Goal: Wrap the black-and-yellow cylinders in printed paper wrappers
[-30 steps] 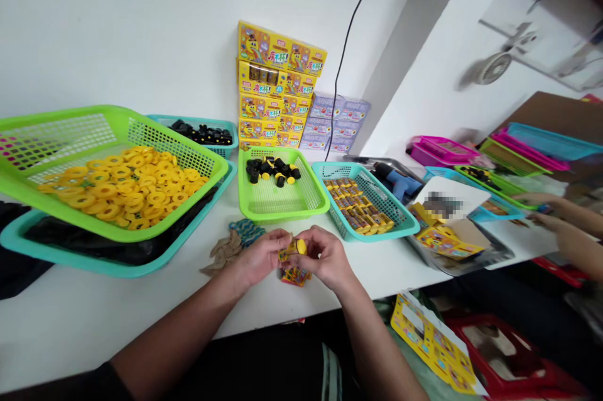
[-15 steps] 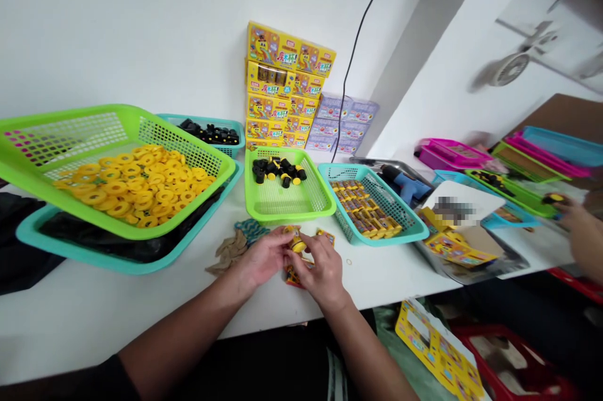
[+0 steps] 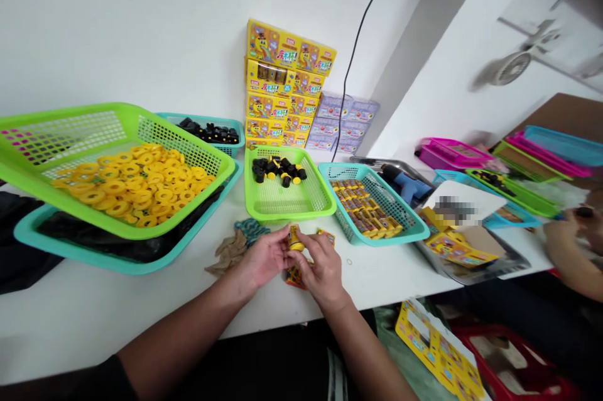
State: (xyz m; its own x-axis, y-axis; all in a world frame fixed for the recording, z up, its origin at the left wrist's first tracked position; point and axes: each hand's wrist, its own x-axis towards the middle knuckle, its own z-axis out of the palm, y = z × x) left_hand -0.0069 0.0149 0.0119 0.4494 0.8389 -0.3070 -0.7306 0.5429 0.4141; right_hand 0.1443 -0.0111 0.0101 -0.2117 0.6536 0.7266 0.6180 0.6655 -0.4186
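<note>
Between my fingers is a small yellow cup-shaped piece (image 3: pixel 295 239) with a printed band and a yellow rim. My left hand (image 3: pixel 266 258) grips it from the left, while my right hand (image 3: pixel 322 268) pinches its right and lower side. Under my hands lie printed stickers (image 3: pixel 296 276), partly covered by them. Just beyond, a green basket (image 3: pixel 292 203) holds several black-and-yellow pieces (image 3: pixel 279 171). To the right, a teal basket (image 3: pixel 417 232) contains rows of finished-looking yellow and brown cups (image 3: pixel 360 207).
At left, a tilted green basket (image 3: pixel 188 225) full of yellow rings (image 3: pixel 136 184) rests over a teal basket (image 3: pixel 136 266). Crumpled cloth (image 3: pixel 228 253) lies by my left hand. Yellow boxes (image 3: pixel 277 105) are stacked against the wall. At far right, a co-worker's hands (image 3: pixel 568 234) hold something dark.
The yellow piece has turned more upright between my fingers, and both hands stay almost in place. At the far right, the co-worker's hands have drawn nearer to their body.
</note>
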